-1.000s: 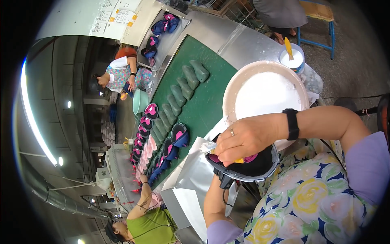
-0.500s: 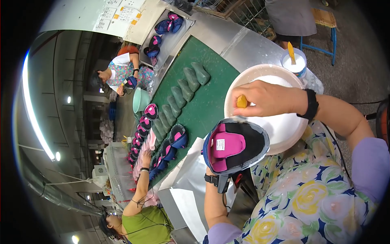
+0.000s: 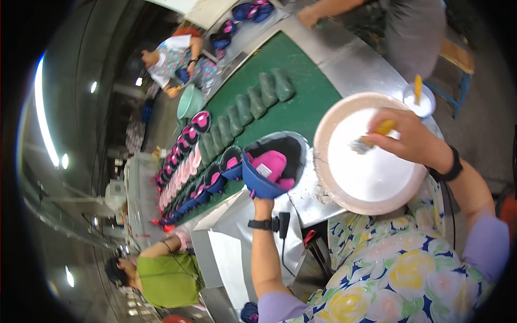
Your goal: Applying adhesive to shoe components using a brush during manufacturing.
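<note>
My left hand [image 3: 263, 205] holds a blue shoe upper [image 3: 256, 180] from below, its dark inside and pink lining facing up. The upper hangs between the green belt and a wide pale-pink basin [image 3: 326, 134]. White liquid [image 3: 366, 180] fills much of that basin. Above the liquid, my right hand [image 3: 406, 139] is closed round a brush [image 3: 384, 127] with a yellow handle. The brush's whitish bristles point down toward the liquid; motion blurs them, so contact is unclear.
On the green belt [image 3: 301, 116] stand grey-green wedge-shaped pieces [image 3: 256, 102], pink pieces [image 3: 188, 164] and rows of shoe uppers [image 3: 215, 179]. A bucket [image 3: 425, 102] with another brush sits beyond the basin. Co-workers [image 3: 167, 269] [image 3: 175, 62] are along the left; another person's hand [image 3: 308, 17] rests on the metal table.
My left hand has carried the shoe upper left, away from the basin's edge, and tilted it. The brush in my right hand has moved right over the liquid. A person's arm has appeared at the far table.
</note>
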